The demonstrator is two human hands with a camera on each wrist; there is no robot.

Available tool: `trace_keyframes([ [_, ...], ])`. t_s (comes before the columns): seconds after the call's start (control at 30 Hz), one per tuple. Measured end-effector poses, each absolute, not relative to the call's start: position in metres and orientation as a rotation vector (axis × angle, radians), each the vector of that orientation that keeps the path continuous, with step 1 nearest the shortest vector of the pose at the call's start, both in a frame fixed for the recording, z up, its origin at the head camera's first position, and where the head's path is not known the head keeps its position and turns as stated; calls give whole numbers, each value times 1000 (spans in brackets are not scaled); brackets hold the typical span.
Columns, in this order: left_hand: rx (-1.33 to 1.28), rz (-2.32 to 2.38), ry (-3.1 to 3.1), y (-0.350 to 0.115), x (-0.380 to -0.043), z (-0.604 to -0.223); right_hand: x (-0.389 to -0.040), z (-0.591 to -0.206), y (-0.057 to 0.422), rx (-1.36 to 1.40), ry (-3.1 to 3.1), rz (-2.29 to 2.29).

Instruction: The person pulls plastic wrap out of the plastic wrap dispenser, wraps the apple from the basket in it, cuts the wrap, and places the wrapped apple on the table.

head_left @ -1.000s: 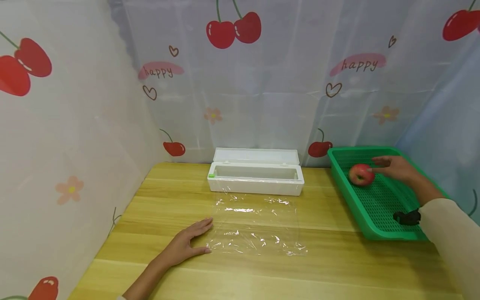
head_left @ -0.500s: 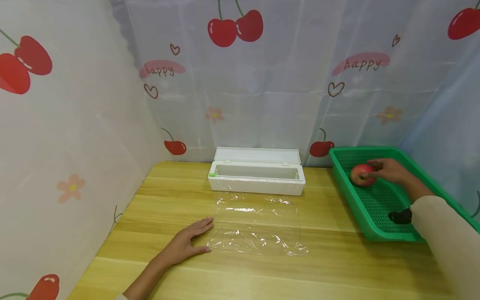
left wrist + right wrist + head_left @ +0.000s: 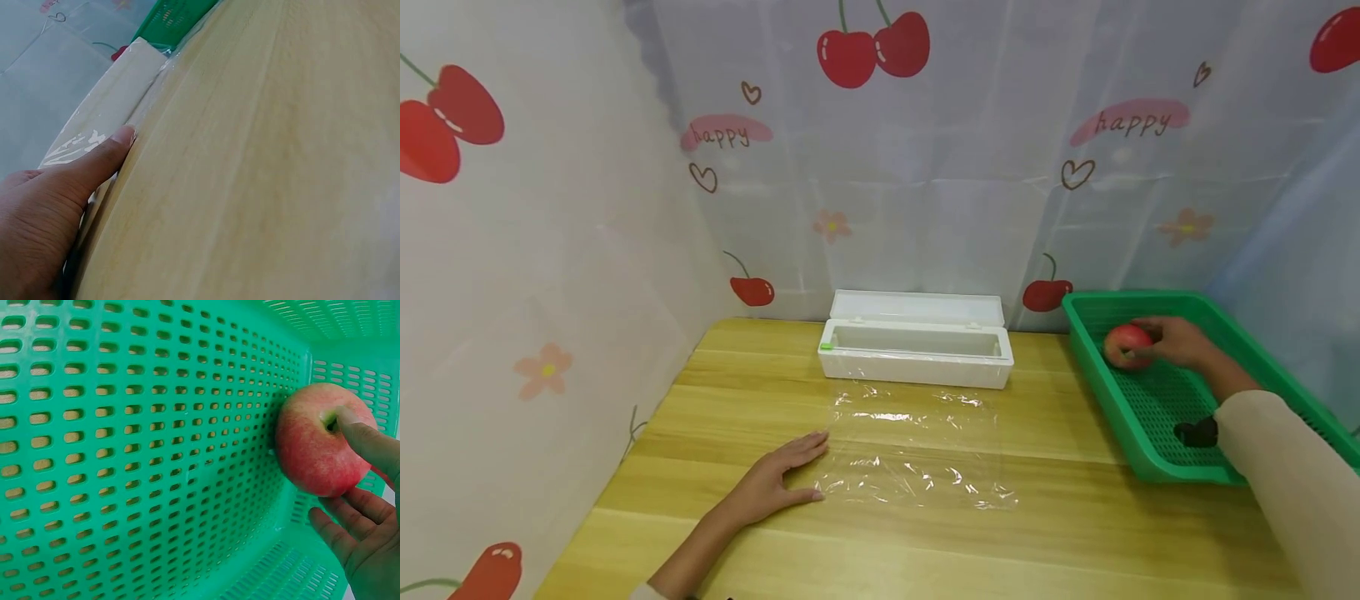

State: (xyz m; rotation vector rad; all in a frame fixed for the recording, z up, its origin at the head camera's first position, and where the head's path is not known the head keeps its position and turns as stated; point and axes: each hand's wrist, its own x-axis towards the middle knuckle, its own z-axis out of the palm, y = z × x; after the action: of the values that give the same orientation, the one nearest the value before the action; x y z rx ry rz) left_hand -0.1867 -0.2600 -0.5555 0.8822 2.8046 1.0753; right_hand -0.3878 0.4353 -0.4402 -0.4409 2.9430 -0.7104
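one each: apple (image 3: 309,453), basket (image 3: 1103,408), box (image 3: 914,370)

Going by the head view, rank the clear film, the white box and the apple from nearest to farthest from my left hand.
1. Clear film: just right of the left hand.
2. White box: farther back, behind the film.
3. Apple: far right, inside the green basket.

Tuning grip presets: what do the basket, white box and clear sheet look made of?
Basket: likely molded plastic, satin green; regular slots, rounded rim.
Box: probably rigid plastic, smooth white; crisp edges.
Sheet: apparently thin plastic film, glossy, clear; tabletop shows through, creases glint.
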Motion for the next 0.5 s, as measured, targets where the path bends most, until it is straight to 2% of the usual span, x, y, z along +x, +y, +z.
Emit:
trace_keyframes([
  [0.5, 902, 1061, 2816, -261, -188, -557, -390, -445, 433, -423, 2996, -697],
])
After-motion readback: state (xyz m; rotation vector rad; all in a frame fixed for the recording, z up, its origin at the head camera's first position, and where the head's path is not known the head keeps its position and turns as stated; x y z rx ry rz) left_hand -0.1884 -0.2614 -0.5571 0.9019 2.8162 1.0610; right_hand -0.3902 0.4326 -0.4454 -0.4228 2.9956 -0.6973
